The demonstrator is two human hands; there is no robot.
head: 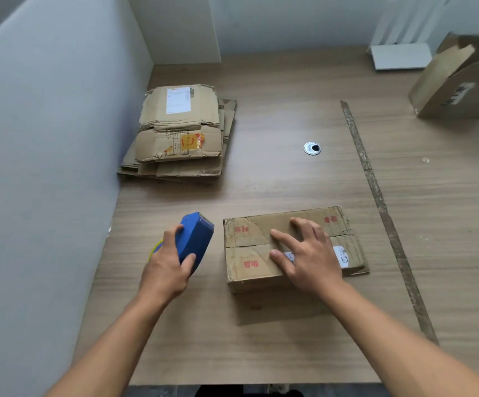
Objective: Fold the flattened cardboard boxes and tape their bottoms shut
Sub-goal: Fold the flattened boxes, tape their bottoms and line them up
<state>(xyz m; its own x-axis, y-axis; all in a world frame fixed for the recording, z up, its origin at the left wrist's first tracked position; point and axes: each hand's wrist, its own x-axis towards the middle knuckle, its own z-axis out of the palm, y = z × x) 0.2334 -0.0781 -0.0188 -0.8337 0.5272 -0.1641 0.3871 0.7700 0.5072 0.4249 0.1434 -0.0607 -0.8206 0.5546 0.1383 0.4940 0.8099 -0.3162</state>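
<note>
While you look down over the wooden bench (290, 173), a grey partition (46, 167) runs along its left edge. At the far left of the bench, against that partition, lies the stack of flattened boxes (179, 130); the top one carries a white label. At the far right edge stands an open carton (447, 87), tilted, with its flaps up.

Near you, in the middle of the bench, sits the folded box (249, 253) with its closed flaps facing up and the seam between them running left to right. Red print marks its corners. A long strip of brown tape (376, 196) lies stuck on the bench to the right of the box, apart from it.

Your right hand (310, 259) rests flat on the box, its fingers (285, 239) spread across the seam and pressing on both flaps. Your left hand (166, 267) grips the blue tape dispenser (195, 239), fingers and thumb curled round its body, just left of the box and not touching it. Whether the dispenser touches the bench, you cannot tell. A small round metal grommet (312, 148) is set in the bench beyond the box.
</note>
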